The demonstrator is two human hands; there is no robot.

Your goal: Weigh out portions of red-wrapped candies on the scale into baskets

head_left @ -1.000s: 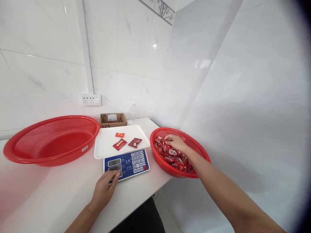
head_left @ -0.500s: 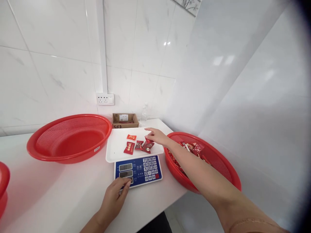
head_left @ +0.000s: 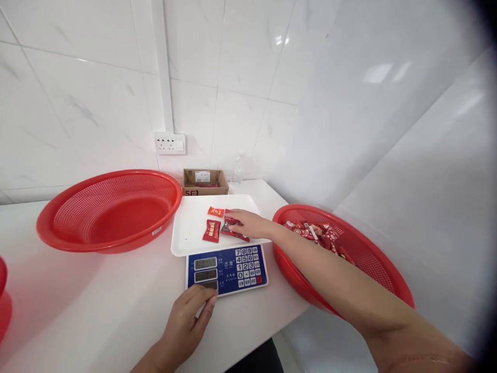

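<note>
Reaching w/ R hand (head_left: 248, 224) over wrapped sweets (head_left: 228, 228) on white tray (head_left: 194, 217), w/ fingers half-curled; can't tell if gripping, partly hidden. Resting L hand (head_left: 190, 316) at lower display (head_left: 207, 285) of scale (head_left: 229, 280), w/ thumb + forefinger pinched, nothing visible between. More sweets (head_left: 316, 233) in R basket (head_left: 365, 251); red basket (head_left: 128, 220) to L; box (head_left: 205, 191), bottle (head_left: 237, 168) behind.

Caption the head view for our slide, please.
Right hand at wrapped candies on white tray, left hand at near edge of the digital scale.

bright around me | glare on wall (head_left: 330, 103), upper right | soft shadow on table (head_left: 128, 311), lower left | right edge curved, black
</note>
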